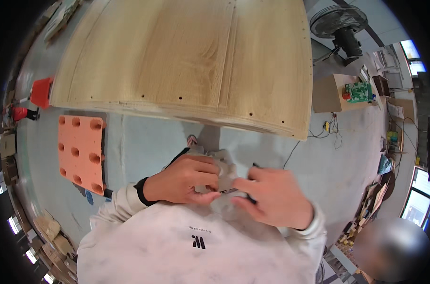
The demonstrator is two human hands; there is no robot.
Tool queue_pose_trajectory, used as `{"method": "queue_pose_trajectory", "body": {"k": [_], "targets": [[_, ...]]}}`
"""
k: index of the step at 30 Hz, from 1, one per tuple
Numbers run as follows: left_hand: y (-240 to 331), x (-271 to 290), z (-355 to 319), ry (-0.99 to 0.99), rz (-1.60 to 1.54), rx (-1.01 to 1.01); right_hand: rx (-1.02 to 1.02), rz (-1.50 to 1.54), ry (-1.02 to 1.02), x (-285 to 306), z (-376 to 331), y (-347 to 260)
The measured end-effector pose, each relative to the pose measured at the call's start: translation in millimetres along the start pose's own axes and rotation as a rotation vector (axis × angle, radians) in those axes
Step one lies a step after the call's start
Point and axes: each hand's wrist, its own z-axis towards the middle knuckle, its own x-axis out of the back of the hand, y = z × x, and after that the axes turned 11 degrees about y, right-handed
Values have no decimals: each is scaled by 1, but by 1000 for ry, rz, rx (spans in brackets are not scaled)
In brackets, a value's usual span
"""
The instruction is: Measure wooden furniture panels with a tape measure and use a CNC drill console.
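Note:
Both my hands meet in front of my light sweatshirt, below the near edge of a large wooden panel (186,57). My left hand (189,180) is closed, its thumb and curled fingers pinched at the tip. What lies in that pinch is too small to make out. My right hand (276,196) wraps round a small tool with dark ends (256,165), whose narrow tip points toward my left thumb. Its exact kind is hidden by my fingers. The wood panel has several dark holes along its near edge, and neither hand touches it.
An orange pallet (75,151) lies on the floor at left, with a red bin (41,92) beyond it. At far right stand a black fan (342,35) and a box-like wooden table (338,92) with a green bag (359,92). Cables (335,125) run across the floor.

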Motion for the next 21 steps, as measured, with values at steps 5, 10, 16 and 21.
{"method": "queue_pose_trajectory", "body": {"k": [5,10,16,21], "targets": [[20,-12,25,249,-52,-94,85,-192,19,129,30,15],[18,-51,54,699,94,160,260,-228,-87,177,129,72],[19,-111,90,1294,307,404,387,-460,-164,176,208,74],[13,-122,100,1442,773,193,528,-483,-242,166,243,63]]}}
